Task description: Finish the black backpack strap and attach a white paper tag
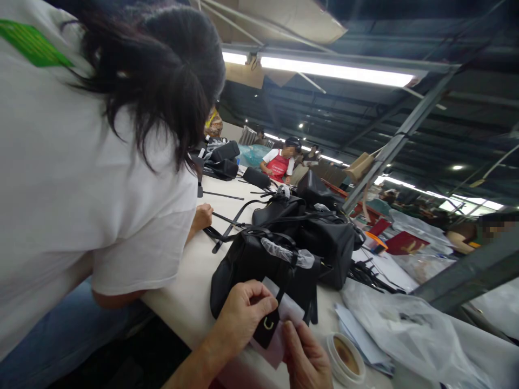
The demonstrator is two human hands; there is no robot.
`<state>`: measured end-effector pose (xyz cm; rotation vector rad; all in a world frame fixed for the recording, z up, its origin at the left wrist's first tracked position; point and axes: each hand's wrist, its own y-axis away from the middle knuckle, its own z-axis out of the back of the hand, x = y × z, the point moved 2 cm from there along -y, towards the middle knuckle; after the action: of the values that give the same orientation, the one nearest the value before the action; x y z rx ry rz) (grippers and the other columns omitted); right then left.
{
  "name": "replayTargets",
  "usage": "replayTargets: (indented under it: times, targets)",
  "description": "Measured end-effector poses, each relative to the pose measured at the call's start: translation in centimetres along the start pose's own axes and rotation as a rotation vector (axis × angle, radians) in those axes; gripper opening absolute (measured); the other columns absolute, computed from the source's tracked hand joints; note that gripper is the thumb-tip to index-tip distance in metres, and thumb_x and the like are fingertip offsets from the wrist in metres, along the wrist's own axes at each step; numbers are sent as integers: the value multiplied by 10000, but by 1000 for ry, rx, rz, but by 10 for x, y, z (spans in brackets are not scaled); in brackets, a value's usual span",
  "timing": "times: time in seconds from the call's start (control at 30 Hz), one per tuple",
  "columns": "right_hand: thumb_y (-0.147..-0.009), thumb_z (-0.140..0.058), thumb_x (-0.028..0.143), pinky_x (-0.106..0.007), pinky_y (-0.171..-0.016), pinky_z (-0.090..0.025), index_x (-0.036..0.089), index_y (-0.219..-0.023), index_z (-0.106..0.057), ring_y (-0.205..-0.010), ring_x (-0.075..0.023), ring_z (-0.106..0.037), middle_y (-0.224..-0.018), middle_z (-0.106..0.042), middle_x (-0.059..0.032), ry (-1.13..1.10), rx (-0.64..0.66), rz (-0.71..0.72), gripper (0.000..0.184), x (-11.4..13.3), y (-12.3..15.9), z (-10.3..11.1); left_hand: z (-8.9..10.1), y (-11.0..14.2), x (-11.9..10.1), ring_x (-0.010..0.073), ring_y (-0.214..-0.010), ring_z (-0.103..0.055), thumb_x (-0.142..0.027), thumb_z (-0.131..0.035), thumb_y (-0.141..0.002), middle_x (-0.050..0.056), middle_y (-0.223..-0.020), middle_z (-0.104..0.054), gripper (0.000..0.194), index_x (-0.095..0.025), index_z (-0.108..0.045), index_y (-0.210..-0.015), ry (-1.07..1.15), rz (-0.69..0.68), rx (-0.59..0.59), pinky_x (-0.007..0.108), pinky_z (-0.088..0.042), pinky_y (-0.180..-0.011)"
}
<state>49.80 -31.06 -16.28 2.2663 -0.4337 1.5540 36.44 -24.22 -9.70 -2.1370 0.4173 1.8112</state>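
Observation:
A black leather tag (265, 330) with a gold C-shaped mark hangs by a narrow strap in front of a black handbag (243, 259). My left hand (241, 313) pinches the top of this tag between thumb and fingertips. Behind and below the tag is a thin sheet of whitish tissue paper (291, 307). My right hand (306, 354) grips the paper's edge between thumb and fingers, just right of the tag. The handbag stands upright on the white table (186, 302), with clear plastic wrap (279, 253) around its handle.
More black bags (328, 243) crowd behind. At lower right are a round white tub (346, 357) with brownish contents, folded papers (360, 335) and clear plastic bags (405, 329). A co-worker in a white shirt (133, 216) leans close at left. A metal post (399, 138) slants at right.

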Motion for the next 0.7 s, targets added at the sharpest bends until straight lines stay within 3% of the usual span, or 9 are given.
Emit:
replayTargets:
  times: [0.17,0.4,0.57,0.7]
  targets:
    - [-647,-806,558,-277,-597,-537,210,-838,-794,-693,-221,-666,-713,-743,-45,186,38,89,397,18,2,-1,0,2,0,109,-556,-425,-345,-599,-742,-29,-579,-496,215,-151,-576,-653,-41,4,11,235,-334,-534]
    - [-692,-774,561,-316,-772,-535,225,-985,-774,-902,-268,-670,-875,-765,-59,256,182,36,447,39,-9,-16,0,8,-6,127,-591,-500,-277,-573,-784,-15,-616,-540,170,-163,-572,-658,-109,-55,-2,233,-388,-566]
    - [-558,-864,526,-268,-675,-518,192,-858,-775,-767,-216,-656,-836,-762,-60,228,84,6,458,49,-10,-31,2,11,-6,129,-640,-522,-235,-554,-817,-6,-654,-558,171,-162,-598,-668,-178,-120,-16,229,-398,-618]
    - [-571,-874,478,-238,-595,-498,176,-781,-750,-642,-162,-612,-711,-715,-26,155,142,-34,389,52,-10,-40,6,13,-2,127,-656,-518,-242,-563,-820,-8,-677,-553,147,-161,-593,-702,-127,-102,-3,230,-407,-625]
